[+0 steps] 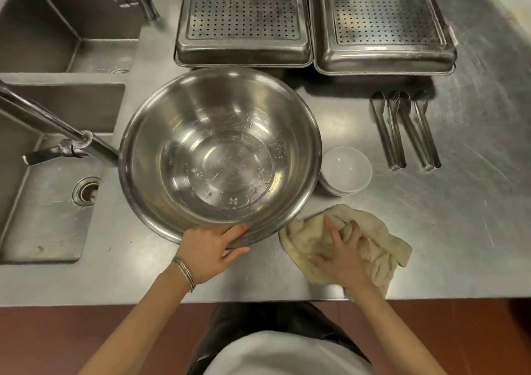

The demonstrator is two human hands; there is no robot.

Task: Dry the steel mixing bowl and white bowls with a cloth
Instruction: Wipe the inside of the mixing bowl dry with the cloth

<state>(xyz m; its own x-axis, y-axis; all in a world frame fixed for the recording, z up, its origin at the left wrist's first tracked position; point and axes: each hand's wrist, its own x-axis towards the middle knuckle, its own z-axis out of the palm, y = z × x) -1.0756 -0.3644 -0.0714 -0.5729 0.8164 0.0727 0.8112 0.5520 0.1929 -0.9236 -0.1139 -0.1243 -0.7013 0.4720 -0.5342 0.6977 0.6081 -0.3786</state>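
A large steel mixing bowl (220, 156) stands upright on the steel counter, with water drops on its bottom. My left hand (211, 249) grips its near rim, thumb over the edge. To the bowl's right sits a small stack of white bowls (346, 170). In front of that stack lies a crumpled beige cloth (370, 245). My right hand (342, 252) rests on the cloth with fingers curled into its folds.
Two sink basins (43, 208) with taps lie to the left. Two perforated steel trays (244, 21) stand at the back. Two steel tongs (405, 130) lie at the right. The counter's front edge (258, 300) is just under my wrists.
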